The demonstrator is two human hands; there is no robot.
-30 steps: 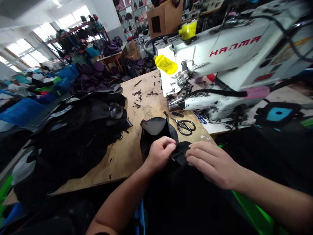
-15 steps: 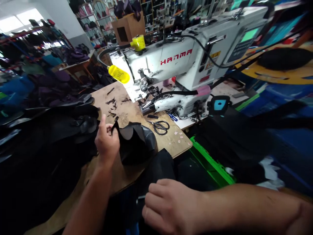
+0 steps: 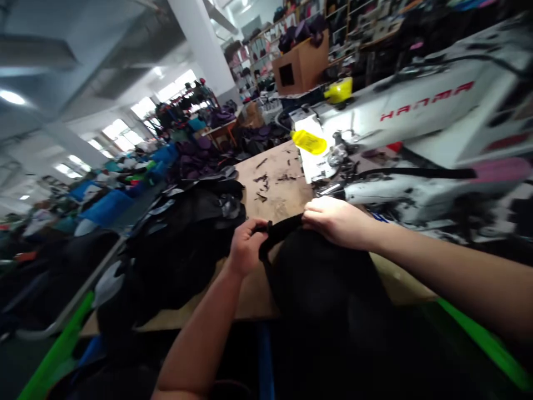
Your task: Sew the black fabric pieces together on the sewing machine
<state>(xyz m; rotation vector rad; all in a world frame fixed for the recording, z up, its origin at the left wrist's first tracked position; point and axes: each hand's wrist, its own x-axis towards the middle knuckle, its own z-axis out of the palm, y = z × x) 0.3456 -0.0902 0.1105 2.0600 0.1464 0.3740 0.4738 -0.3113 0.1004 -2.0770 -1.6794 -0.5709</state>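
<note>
My left hand (image 3: pixel 246 244) is closed, thumb and fingers pinching the end of a dark edge of black fabric. My right hand (image 3: pixel 335 222) has its fingers folded over the upper edge of a black fabric panel (image 3: pixel 325 283). A narrow black band (image 3: pixel 286 228) of the material spans the gap between both hands. The panel hangs toward me over the front of the wooden table (image 3: pixel 270 200). Just past my right hand is the sewing machine (image 3: pixel 416 122), its needle area near my fingertips. Where one fabric piece ends and another begins is too dark to tell.
A heap of black fabric pieces (image 3: pixel 179 250) covers the table's left part. Dark scraps (image 3: pixel 262 180) lie beside the machine head. A yellow tag (image 3: pixel 308 142) hangs on the machine. Green crate rims (image 3: pixel 483 341) show below right. A cardboard box (image 3: pixel 302 66) stands behind.
My right hand has risen from low in front onto the fabric by the machine, bringing up a black panel. My left hand still pinches its piece. The view has swung left.
</note>
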